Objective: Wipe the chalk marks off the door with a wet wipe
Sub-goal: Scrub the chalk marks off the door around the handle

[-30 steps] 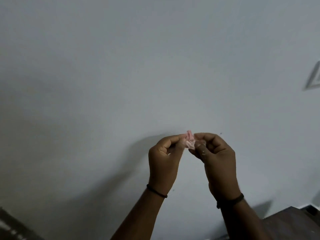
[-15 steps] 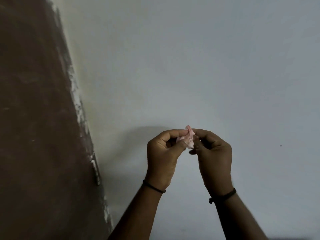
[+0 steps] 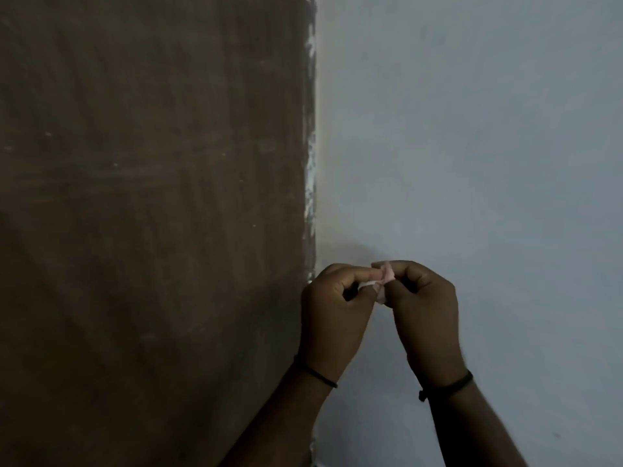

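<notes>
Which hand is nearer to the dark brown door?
The left hand. It overlaps the dark brown door at its right edge, while the right hand is further right, in front of the pale grey wall. Both pinch the small pink wipe.

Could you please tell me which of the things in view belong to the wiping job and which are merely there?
Part of the job:
- wet wipe, bunched and pinched between both hands
- left hand
- right hand
- brown door with faint chalk smears

Merely there:
- pale wall
- black wristbands
</notes>
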`<control>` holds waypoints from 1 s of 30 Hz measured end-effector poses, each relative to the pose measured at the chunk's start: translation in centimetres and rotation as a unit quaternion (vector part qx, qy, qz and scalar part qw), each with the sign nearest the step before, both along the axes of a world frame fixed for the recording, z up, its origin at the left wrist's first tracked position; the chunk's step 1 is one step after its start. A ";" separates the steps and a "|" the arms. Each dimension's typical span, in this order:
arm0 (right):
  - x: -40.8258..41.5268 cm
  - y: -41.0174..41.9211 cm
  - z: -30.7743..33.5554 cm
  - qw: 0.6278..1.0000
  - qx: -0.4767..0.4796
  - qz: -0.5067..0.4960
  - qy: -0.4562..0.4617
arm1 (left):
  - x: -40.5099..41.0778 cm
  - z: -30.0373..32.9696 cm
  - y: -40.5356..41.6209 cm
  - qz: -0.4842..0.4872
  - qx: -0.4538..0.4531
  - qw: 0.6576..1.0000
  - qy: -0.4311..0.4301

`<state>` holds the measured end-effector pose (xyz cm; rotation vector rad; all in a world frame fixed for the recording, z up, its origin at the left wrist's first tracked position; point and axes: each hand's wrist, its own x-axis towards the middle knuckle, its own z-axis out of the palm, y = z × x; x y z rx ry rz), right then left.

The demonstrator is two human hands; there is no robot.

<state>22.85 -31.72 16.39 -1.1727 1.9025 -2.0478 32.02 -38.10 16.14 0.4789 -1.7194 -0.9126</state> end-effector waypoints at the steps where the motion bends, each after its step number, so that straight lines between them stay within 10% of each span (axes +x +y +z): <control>1: 0.8 -0.2 -0.3 0.999 -0.016 0.043 -0.027 | 0.7 -0.4 -0.1 0.031 0.022 0.999 -0.002; 30: 33.7 4.5 0.6 0.787 -0.075 0.572 -0.219 | 36.1 0.0 12.6 0.364 0.057 0.905 0.214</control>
